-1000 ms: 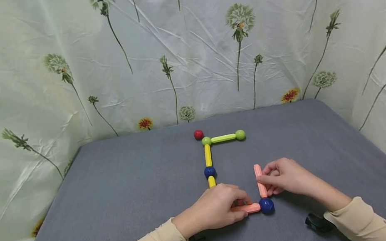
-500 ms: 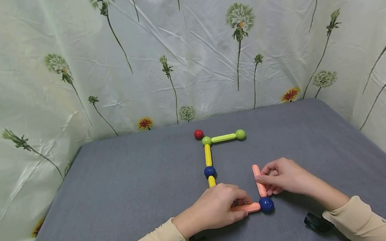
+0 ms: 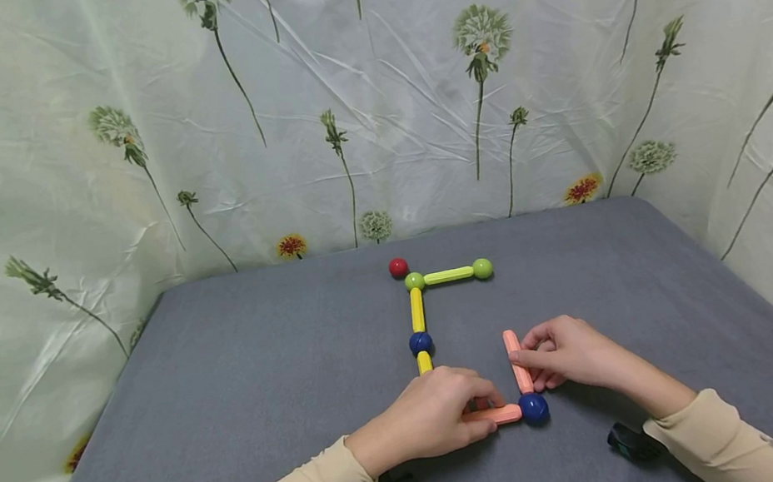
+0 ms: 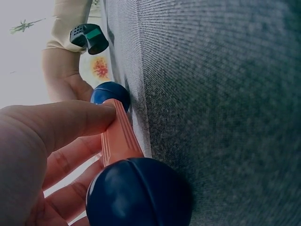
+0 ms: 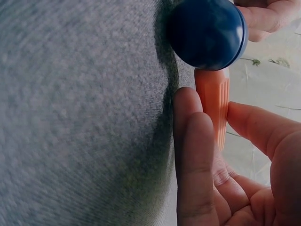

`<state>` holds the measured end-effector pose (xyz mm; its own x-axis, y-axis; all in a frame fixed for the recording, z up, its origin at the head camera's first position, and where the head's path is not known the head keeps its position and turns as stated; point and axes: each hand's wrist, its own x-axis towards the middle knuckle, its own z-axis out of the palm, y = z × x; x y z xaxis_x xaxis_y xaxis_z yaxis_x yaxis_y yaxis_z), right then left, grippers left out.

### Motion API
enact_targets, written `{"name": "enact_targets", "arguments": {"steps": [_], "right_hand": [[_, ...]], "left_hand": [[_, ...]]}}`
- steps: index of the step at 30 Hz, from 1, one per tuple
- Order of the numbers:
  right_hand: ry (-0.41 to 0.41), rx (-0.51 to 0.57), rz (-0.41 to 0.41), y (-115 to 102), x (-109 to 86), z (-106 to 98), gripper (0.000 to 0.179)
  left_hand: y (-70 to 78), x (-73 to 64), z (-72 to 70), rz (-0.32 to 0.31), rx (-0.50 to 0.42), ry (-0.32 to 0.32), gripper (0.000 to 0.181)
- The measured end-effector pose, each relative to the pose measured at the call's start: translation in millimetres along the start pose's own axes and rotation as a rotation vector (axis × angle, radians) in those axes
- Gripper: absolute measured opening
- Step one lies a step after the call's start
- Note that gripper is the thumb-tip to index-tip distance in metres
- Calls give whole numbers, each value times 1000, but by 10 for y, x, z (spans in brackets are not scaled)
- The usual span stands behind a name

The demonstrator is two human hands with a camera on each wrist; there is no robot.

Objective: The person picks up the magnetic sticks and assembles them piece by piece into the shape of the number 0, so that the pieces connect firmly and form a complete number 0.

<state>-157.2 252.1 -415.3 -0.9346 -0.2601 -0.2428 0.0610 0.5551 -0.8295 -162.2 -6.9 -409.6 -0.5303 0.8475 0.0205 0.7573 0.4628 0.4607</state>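
Observation:
My left hand (image 3: 437, 414) pinches a salmon-pink stick (image 3: 501, 415) lying crosswise, its right end meeting a blue ball (image 3: 534, 409). A second pink stick (image 3: 517, 362) runs from that ball away from me, tilted a little left, and my right hand (image 3: 563, 352) pinches it between thumb and fingers. In the left wrist view another blue ball (image 4: 141, 193) sits at the near end of the crosswise stick (image 4: 120, 136); the left hand hides it in the head view. The right wrist view shows the right thumb (image 5: 254, 125) against the second stick (image 5: 211, 103).
Beyond the left hand, yellow sticks (image 3: 417, 312) join a blue ball (image 3: 420, 343) and a green ball (image 3: 415, 281). A light green stick (image 3: 448, 275) leads to another green ball (image 3: 483, 269). A red ball (image 3: 398, 268) sits beside them. Flowered cloth (image 3: 410, 102) hangs behind the grey table (image 3: 284, 358).
The far end of the stick in my right hand has swung slightly left, pivoting about the blue ball. My left hand has stayed in place.

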Motion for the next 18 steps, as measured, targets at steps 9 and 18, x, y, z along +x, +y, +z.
{"name": "enact_targets", "arguments": {"steps": [9, 18], "right_hand": [[-13, -14, 7, -7, 6, -21, 31], [-21, -11, 14, -7, 1, -32, 31]], "left_hand": [[5, -4, -7, -5, 1, 6, 15], [4, -3, -3, -17, -12, -6, 15]]}}
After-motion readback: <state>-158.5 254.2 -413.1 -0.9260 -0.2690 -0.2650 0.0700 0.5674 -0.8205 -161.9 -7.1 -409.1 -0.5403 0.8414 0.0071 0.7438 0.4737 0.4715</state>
